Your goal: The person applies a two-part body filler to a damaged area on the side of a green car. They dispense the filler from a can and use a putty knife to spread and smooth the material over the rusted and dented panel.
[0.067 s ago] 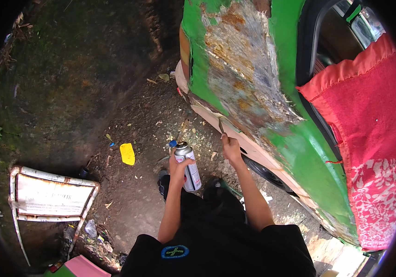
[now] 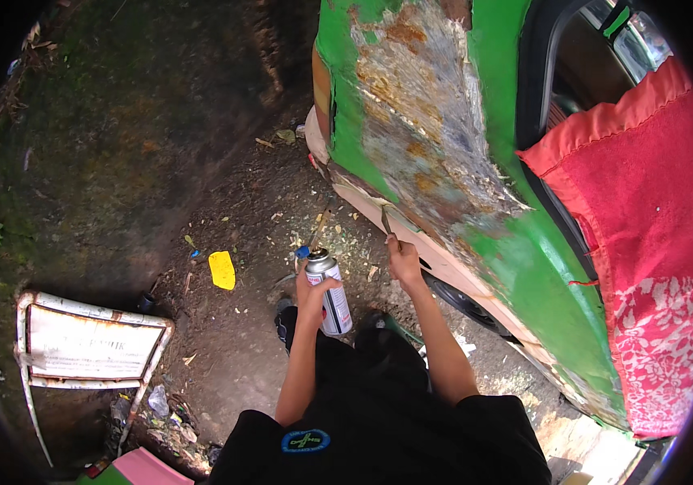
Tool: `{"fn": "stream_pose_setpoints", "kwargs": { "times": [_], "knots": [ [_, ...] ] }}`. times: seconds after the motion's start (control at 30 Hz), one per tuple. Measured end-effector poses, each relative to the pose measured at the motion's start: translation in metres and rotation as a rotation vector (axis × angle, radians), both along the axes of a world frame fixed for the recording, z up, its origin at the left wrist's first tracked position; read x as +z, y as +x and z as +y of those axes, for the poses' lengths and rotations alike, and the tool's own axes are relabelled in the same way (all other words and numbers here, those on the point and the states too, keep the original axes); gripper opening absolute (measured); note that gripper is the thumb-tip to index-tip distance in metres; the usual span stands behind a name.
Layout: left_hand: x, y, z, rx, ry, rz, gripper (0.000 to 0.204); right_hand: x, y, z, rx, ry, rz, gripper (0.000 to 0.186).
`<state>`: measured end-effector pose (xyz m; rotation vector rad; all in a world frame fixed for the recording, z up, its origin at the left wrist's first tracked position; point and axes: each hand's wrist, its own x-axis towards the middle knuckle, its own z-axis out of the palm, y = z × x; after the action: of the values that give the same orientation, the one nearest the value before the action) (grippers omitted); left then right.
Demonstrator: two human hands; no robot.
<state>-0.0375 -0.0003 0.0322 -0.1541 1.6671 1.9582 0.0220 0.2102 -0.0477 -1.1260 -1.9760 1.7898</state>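
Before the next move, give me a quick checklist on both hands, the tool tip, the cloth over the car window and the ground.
1. Left hand gripping the spray-type can: ok.
2. Can roughly upright: ok, silver top uppermost, slightly tilted.
3. Right hand gripping the narrow tool: ok.
4. Tool tip touching the car's pink lower trim: cannot tell; they overlap in view.
5. Red cloth covering the whole window: not ok, part shows bare.
6. Ground free of loose pieces: not ok, a yellow piece lies there.

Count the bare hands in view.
2: the left hand around a metal can, and the right hand holding a thin tool near the green car. No others show.
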Motion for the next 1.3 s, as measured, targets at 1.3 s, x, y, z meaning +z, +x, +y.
{"fn": "stream_pose_setpoints", "kwargs": {
  "times": [1.3],
  "knots": [
    [-0.007, -0.012, -0.015, -0.076, 0.007, 0.012, 0.055, 0.004, -0.072, 0.008, 0.092, 0.257, -0.154, 0.045]
  ]
}}
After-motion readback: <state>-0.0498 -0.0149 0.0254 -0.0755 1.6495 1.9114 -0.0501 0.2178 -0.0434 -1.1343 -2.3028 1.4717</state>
